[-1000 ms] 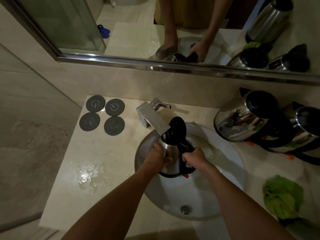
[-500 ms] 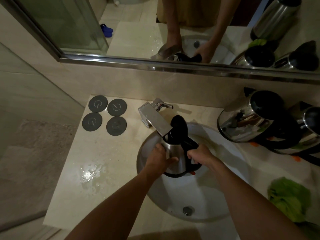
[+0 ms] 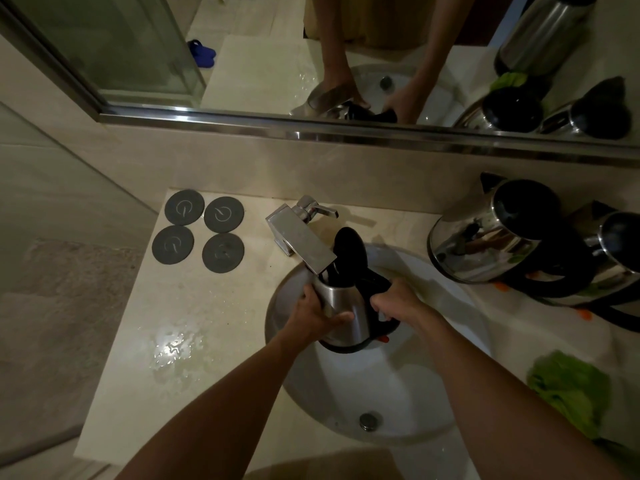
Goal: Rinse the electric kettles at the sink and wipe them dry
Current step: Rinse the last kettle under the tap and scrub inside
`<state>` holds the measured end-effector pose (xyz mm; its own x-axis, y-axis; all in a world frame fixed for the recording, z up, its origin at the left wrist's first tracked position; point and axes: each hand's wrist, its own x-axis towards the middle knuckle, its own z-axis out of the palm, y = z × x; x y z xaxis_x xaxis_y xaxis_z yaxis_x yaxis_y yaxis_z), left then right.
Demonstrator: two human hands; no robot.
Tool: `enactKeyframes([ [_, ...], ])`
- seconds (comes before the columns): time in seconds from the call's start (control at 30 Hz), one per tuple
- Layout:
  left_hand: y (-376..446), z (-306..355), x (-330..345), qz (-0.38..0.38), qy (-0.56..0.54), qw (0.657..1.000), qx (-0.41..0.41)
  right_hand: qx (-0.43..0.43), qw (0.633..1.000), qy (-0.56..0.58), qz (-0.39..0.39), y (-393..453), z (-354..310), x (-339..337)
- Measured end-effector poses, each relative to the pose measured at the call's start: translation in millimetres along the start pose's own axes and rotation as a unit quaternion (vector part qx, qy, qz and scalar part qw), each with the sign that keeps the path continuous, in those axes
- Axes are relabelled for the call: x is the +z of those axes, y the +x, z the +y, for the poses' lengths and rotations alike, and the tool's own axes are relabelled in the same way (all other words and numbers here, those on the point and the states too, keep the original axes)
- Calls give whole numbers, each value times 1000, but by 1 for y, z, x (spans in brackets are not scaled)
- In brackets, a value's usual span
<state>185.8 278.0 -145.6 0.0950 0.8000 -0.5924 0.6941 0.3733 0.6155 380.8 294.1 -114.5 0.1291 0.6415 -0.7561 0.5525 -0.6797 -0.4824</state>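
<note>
A: The kettle [image 3: 346,306] sits under the faucet [image 3: 304,242] over the sink [image 3: 398,386]; left hand [image 3: 311,317] clasps its steel body, right hand [image 3: 394,303] grasps the handle.

B: Wet steel (slippery) could slide from that left grip and knock the spout.

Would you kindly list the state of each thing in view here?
Kettle: lid open, held under the tap over the sink.
Left hand: grips the kettle body.
Right hand: grips the kettle handle.
Tap: flow not discernible.
Two kettles on the right: lying on their sides.
Green cloth: crumpled, on the counter.
</note>
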Motion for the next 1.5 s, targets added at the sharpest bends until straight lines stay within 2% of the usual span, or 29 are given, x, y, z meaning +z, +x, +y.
enactKeyframes([
  [0.43,-4,-1,0,16,-47,998,-23,-24,999,-23,-39,4,-9,-12],
  [0.6,-1,-3,-3,8,-14,1000,-13,-34,997,-38,-53,7,-12,-13],
  [1.17,7,4,-4,-18,23,999,-34,-20,999,-30,-35,9,-15,-13],
  [1.5,7,9,2,5,6,1000,-1,-7,1000,-22,-17,5,-14,-9],
])
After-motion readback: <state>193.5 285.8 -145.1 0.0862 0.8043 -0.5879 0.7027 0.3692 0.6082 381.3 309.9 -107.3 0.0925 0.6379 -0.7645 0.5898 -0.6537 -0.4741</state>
